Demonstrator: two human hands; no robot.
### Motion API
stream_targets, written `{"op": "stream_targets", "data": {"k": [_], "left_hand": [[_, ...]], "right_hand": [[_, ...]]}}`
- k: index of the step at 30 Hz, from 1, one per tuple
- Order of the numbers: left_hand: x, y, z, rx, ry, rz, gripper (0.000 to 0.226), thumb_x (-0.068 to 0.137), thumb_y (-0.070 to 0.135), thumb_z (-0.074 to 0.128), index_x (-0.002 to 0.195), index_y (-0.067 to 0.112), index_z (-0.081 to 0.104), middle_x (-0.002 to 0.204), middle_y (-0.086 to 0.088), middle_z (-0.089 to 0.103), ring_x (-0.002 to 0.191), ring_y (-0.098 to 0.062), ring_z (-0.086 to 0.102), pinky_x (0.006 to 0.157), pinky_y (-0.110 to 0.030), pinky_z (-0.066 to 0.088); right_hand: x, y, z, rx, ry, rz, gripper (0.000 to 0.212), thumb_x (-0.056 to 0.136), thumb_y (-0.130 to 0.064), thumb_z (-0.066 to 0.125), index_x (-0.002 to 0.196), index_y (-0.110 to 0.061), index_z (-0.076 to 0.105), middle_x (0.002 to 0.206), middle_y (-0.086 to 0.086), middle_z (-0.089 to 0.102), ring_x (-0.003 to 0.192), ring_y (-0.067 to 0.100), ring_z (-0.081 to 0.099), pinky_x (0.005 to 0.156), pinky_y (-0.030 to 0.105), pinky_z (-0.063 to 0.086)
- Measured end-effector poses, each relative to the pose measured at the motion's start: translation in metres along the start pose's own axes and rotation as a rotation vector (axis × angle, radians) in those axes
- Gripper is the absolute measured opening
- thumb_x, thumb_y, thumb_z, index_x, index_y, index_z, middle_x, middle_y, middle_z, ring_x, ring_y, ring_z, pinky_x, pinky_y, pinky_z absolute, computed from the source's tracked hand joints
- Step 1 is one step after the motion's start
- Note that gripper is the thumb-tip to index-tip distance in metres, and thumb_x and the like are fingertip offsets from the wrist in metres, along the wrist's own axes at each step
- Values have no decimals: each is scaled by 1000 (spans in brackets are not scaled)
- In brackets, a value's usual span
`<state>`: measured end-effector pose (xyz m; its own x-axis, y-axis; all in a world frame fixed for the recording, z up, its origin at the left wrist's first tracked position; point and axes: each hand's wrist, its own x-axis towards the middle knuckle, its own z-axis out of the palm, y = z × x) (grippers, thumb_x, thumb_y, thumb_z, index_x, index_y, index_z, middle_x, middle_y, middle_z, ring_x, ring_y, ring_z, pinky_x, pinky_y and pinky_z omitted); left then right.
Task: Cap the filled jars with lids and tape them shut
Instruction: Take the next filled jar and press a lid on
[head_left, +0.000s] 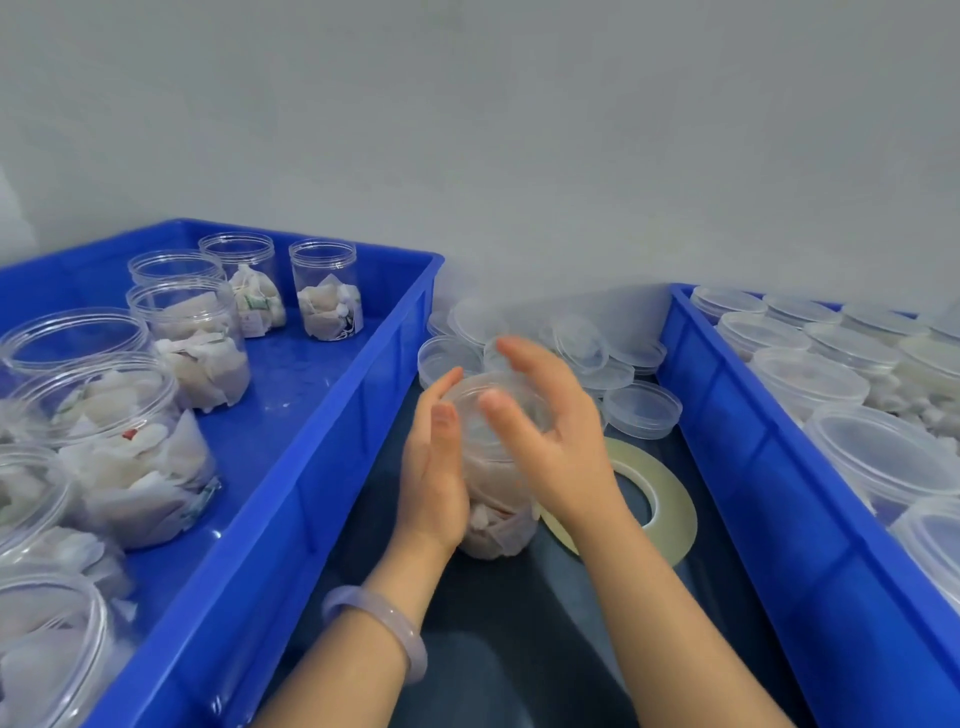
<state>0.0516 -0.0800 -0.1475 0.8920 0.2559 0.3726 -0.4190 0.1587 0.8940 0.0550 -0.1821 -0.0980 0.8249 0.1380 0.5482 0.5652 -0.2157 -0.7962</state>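
A: Jar (501, 519)?
B: Centre frame, on bench (519, 597), lid (493, 405) on top. Left hand (434, 467) flat against its side, fingers straight.
A: Right hand (550, 421)?
B: Over the lid, fingers spread loose, blurred.

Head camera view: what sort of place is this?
Probably a small packing workstation: a blue crate of open filled jars on the left, a second crate of capped jars on the right, and loose lids and a tape roll between them.
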Motion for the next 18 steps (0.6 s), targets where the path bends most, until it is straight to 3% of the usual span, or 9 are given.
{"op": "stream_targets", "data": {"k": [3,7,10,12,14,16,18], "left_hand": [[3,-5,4,29,73,57,105,64,94,33,128,13,54,119,-1,65,115,-11,60,95,-27,48],[2,-7,8,21,139,105,107,68,92,32,127,6,54,115,1,66,110,-10,62,88,-21,49],[1,-6,8,4,152,91,109,65,93,33,129,7,54,114,1,67,108,-11,63,86,-22,50],[1,-7,8,17,155,102,111,65,93,31,129,5,54,116,0,66,109,-10,63,86,-19,49],[2,-8,7,48,164,117,113,66,94,27,128,4,56,116,1,67,110,-7,62,86,-15,47],[2,-10,6,61,179,101,109,70,92,23,127,5,57,116,-3,68,111,-9,62,89,-17,48],[2,-12,6,39,203,80,92,83,76,20,125,4,59,116,-9,68,112,-16,62,93,-24,49]], "right_hand": [[-1,9,4,-22,18,-40,38,64,-35,75,99,-21,69,118,1,61,113,6,57,99,28,45],[-1,17,12,115,189,-33,3,71,-19,68,74,-20,69,104,7,67,101,10,63,92,35,49],[-2,20,16,138,251,-29,10,75,-15,64,66,-18,67,100,10,68,95,11,64,89,38,50],[-2,19,15,128,219,-46,7,74,-24,68,68,-21,67,100,6,67,97,10,64,89,35,50],[-3,17,7,48,94,-81,22,69,-40,69,81,-21,70,108,0,63,109,5,59,94,25,45],[0,15,-7,-74,-120,-76,51,57,-45,81,100,-22,68,130,1,53,120,-10,45,100,14,36],[4,11,-20,-179,-279,-22,65,51,-39,91,109,-34,62,143,-1,43,127,-10,39,105,17,34]]}}
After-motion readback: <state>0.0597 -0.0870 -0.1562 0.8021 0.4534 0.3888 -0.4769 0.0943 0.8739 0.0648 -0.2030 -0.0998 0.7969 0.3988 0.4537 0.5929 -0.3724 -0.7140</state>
